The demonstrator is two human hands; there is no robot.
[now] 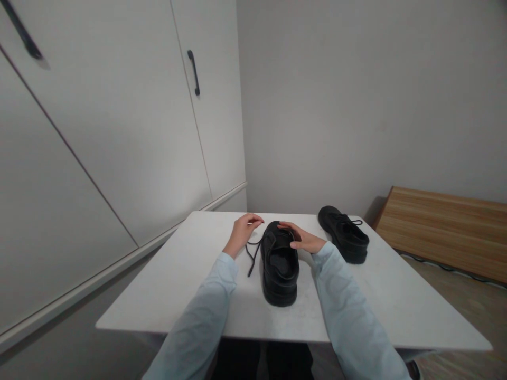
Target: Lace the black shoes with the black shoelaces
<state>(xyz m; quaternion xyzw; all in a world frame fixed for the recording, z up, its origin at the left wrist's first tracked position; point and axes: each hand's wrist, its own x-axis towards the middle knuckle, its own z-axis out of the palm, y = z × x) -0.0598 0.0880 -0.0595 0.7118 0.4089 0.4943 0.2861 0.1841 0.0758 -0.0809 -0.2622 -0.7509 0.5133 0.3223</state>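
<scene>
A black shoe [280,285] stands on the white table with its heel towards me and its toe pointing away. One black lace [252,258] trails from its left side onto the tabletop. Left of the toe, my left hand [246,228] pinches a thin dark lace end between thumb and fingertips. My right hand [301,239] rests against the shoe's right upper side, thumb near the opening and fingers over the front. Whether those fingers also hold a lace is too small to tell.
A second black shoe [348,240], its lace looped, sits at the table's back right. The white table [158,295] reaches close to white cabinets [119,121] on the left and a grey wall [356,105] behind. A wooden panel [447,227] lies beyond on the right.
</scene>
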